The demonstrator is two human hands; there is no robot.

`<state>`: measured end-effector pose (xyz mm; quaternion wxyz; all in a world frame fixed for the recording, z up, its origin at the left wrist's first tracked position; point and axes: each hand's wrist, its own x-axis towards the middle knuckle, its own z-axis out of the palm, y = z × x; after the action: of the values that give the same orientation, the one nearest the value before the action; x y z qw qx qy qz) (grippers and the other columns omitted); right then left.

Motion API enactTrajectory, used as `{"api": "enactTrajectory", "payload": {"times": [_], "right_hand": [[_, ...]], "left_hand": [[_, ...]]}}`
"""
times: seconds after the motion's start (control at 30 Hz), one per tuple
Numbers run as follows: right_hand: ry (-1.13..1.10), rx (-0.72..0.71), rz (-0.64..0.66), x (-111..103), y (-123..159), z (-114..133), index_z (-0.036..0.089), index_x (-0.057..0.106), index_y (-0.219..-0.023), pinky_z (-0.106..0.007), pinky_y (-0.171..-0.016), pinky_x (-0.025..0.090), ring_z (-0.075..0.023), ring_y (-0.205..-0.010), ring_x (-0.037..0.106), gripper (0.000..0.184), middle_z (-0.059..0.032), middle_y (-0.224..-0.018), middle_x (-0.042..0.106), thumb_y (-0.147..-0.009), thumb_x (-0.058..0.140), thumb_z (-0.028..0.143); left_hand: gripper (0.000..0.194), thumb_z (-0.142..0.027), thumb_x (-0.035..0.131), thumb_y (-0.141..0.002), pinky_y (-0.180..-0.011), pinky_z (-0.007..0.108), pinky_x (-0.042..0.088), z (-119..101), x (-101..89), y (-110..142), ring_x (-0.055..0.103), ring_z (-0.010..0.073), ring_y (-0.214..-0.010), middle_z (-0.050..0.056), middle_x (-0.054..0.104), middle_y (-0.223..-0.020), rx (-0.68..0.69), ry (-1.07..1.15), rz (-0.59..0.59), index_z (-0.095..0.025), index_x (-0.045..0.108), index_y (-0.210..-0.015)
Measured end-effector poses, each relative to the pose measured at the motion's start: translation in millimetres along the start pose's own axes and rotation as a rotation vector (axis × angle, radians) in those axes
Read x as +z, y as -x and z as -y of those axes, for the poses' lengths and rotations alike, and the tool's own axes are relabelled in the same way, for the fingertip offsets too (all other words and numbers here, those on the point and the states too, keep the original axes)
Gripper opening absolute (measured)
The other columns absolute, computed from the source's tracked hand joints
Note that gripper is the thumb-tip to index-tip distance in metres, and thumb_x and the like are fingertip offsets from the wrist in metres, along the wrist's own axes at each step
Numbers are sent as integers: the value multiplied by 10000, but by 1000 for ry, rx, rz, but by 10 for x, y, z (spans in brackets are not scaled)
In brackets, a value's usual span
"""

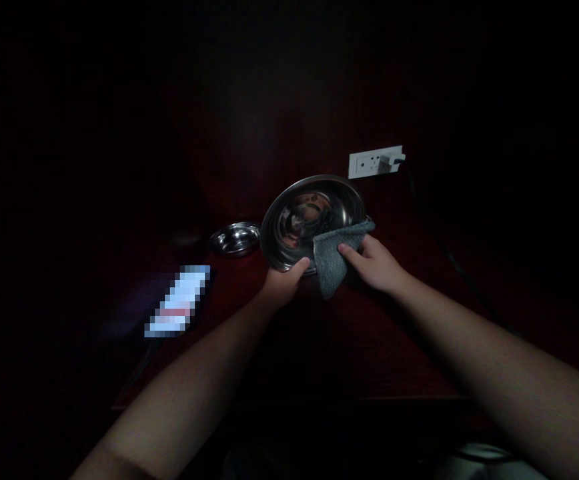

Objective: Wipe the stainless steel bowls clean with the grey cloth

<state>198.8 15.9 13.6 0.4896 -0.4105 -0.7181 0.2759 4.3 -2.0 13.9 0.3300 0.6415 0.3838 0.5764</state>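
A large steel bowl (309, 213) is tilted up on its edge over the dark wooden table (369, 347), its shiny inside facing me. My left hand (283, 283) grips the bowl's lower rim, thumb on the inside. My right hand (374, 263) is closed on a grey cloth (333, 257), which lies folded over the bowl's lower right rim.
A smaller steel bowl (234, 239) rests on the table left of the big one. A lit, blurred phone screen (178, 301) lies further left. A white wall socket (374, 162) with a plug and dark cable sits behind. The room is very dark.
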Motion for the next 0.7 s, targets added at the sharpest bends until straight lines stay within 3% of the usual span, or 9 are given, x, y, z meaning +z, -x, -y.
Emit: {"api": "enactTrajectory", "payload": {"times": [0.7], "right_hand": [[4,3,-6,-1,5,9,184,583,-900,-407,-801,497,-237,-845,611,220,-61,-891,654,-848,516,388]], "left_hand": [[410,-171,614,-744,-1144,367,233,-18,2,1,459,199,-1269,71,543,-1328,2,3,-3,-165,589,-1153]]}}
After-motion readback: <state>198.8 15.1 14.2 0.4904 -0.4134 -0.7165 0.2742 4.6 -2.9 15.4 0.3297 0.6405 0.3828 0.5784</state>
